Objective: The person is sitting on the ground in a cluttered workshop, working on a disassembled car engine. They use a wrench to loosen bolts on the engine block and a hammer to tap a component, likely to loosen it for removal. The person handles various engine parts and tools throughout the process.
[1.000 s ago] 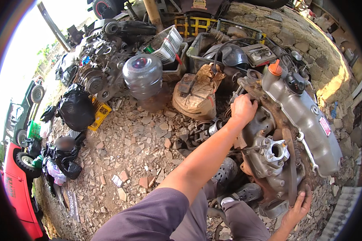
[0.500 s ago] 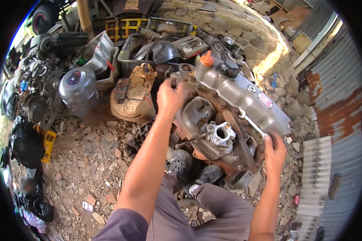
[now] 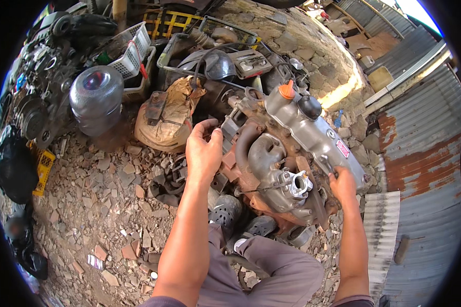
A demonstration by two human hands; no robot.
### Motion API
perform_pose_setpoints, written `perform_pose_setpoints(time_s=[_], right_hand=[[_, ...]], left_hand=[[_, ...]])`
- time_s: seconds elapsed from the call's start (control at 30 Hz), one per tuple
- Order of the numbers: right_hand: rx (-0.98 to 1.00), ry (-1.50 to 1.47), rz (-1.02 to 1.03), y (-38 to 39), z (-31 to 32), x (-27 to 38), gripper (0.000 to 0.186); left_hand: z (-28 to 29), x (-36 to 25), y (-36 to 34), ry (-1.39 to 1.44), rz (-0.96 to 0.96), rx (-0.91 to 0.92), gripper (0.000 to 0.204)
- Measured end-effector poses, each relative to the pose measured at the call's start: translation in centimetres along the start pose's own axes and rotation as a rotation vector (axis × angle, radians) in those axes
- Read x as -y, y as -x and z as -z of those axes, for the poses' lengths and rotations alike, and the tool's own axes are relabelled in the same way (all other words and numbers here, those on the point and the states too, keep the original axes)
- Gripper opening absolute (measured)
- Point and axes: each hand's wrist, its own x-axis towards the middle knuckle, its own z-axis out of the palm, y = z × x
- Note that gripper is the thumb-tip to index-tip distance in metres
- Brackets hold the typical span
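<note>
A car engine [image 3: 256, 176] lies on the rubble in front of me, with a grey valve cover [image 3: 322, 135] along its right side. An orange cap [image 3: 287, 90] and a round black part [image 3: 309, 107] sit on that cover. My right hand [image 3: 343, 183] is closed on a wrench [image 3: 324, 165], its upper end slightly blurred over the cover's near edge. Left of the engine, my left hand [image 3: 204, 152] is raised with curled fingers, thumb and forefinger apart; nothing shows in it. A pale metal flange [image 3: 295, 184] stands on the manifold [image 3: 265, 149] between my hands.
A worn tan bag [image 3: 164, 120] and a clear plastic jug [image 3: 96, 100] stand to the left. Behind are a white basket [image 3: 130, 53] and a crate of parts [image 3: 166, 53]. Rusty corrugated sheets [image 3: 420, 148] line the right. My shoes [image 3: 225, 210] are close to the engine.
My left hand has come away from the engine's far left part toward me. The right hand has moved up along the valve cover with the wrench, and the view has shifted.
</note>
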Motion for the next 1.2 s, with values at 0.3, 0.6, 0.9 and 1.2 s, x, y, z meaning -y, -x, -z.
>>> perform_pose_setpoints(time_s=[0.3,0.6,0.9,1.2], right_hand=[[-0.01,-0.963,0.111,-3.1,5.6,9.7,0.023],[0.243,-0.623,0.23,-12.8,-0.5,18.2,0.028],[0.238,-0.369,0.325,-14.8,-2.9,21.2,0.032],[0.29,-0.403,0.413,-15.8,-3.6,22.3,0.027]], left_hand=[[-0.8,0.5,-0.5,-0.525,-0.132,0.059,0.03],[0.3,-2.0,-1.0,-0.316,-0.072,-0.103,0.032],[-0.2,-2.3,-1.1,-0.018,-0.077,-0.122,0.033],[-1.0,-2.4,-0.6,-0.029,-0.103,-0.099,0.032]])
